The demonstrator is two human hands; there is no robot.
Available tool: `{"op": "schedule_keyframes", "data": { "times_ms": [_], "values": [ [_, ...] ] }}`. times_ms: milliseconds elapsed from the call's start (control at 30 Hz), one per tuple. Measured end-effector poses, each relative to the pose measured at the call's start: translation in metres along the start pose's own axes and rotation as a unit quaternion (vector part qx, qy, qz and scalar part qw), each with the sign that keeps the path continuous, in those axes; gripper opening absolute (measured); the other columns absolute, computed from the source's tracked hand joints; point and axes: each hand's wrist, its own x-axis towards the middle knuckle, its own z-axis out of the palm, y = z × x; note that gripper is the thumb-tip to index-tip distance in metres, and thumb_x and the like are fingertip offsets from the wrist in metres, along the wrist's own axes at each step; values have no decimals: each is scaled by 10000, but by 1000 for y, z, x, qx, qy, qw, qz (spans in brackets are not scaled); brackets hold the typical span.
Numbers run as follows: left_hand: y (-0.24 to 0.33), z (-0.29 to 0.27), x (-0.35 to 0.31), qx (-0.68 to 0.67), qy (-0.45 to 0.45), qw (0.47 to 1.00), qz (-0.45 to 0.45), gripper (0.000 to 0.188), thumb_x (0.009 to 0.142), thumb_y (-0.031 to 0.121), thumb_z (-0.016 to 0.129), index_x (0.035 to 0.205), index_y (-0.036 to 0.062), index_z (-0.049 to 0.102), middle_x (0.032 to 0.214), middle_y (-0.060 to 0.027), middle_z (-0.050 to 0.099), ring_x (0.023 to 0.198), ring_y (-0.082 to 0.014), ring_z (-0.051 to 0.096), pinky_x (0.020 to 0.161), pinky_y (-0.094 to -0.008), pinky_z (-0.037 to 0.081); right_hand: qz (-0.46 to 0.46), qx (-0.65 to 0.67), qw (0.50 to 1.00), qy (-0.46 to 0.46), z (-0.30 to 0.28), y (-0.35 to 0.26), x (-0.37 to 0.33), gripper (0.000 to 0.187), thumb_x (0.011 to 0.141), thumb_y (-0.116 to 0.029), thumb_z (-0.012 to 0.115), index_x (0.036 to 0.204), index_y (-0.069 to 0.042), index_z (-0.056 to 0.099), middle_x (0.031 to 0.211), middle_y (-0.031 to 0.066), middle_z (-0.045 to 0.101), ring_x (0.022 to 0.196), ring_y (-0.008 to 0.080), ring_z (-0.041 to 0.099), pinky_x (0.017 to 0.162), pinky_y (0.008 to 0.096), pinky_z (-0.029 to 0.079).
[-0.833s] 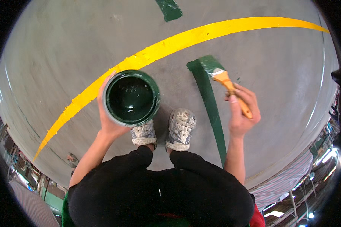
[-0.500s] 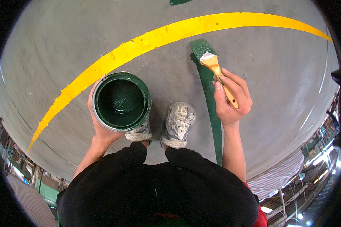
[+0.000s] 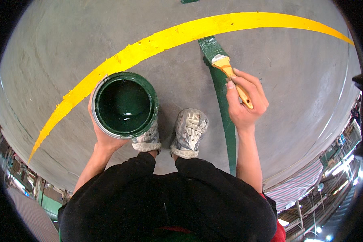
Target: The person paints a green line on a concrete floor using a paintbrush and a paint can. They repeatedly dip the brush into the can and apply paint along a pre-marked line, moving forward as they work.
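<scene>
Wrapped round the left side of a round paint can (image 3: 152, 105) is my left hand (image 3: 105, 135), with most of its fingers hidden behind the can. Dark green paint (image 3: 127, 103) shows inside, and green coats the rim. My right hand (image 3: 248, 97) grips the wooden handle of a flat paintbrush (image 3: 223, 63). Wet green paint covers the bristles, whose tip lies at the far end of a green stripe (image 3: 226, 117) on the grey floor, just short of a curved yellow stripe (image 3: 181, 33).
My paint-spattered shoes (image 3: 190, 129) stand side by side between can and green stripe. A small green patch (image 3: 189, 1) lies beyond the yellow line. Striped sheeting (image 3: 296, 185) and metal framework (image 3: 306, 215) appear at the lower right.
The brush has slid slightly farther and to the left, toward the yellow stripe, lengthening the green. The can in my left hand has shifted a little left and away, its tilt changing slightly.
</scene>
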Motion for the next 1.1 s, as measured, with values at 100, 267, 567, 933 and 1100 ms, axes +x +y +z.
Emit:
{"op": "schedule_keyframes", "data": {
  "times_ms": [100,267,567,933,1100],
  "values": [
    [1,2,0,0,5,1000,-9,1356,575,311,1023,1604,25,187,1597,-190,363,1486,-322,401,1256,-460,300,21,9,1000,10,-3,-4,3,224,782,56,782,998,-2,765,1058,168,762,900,251,753,791,329,593],
    [4,5,2,4,2,1000,10,1338,577,305,1023,1600,39,202,1597,-186,369,1485,-322,404,1256,-458,303,19,9,1000,10,1,-2,6,211,789,53,780,992,1,765,1060,166,762,904,244,753,791,328,592],
    [7,8,6,-5,-6,1000,30,1347,572,308,1032,1598,81,189,1605,-177,361,1501,-320,387,1275,-472,290,28,4,1000,7,-1,4,8,190,806,33,777,992,-5,766,1056,153,764,900,240,754,787,320,590],
    [9,11,6,-12,-5,1000,10,1344,576,322,1030,1598,83,190,1607,-175,356,1503,-320,381,1277,-471,285,22,2,1000,8,-4,5,12,191,808,22,783,997,-3,766,1052,149,764,899,234,754,786,324,591],
    [11,13,6,-14,-5,1000,9,1339,581,309,1029,1599,74,191,1607,-183,357,1499,-323,388,1276,-474,285,-4,-12,1000,7,-6,5,13,196,807,22,783,1000,-6,768,1053,148,764,899,238,755,790,325,592]
  ]
}}
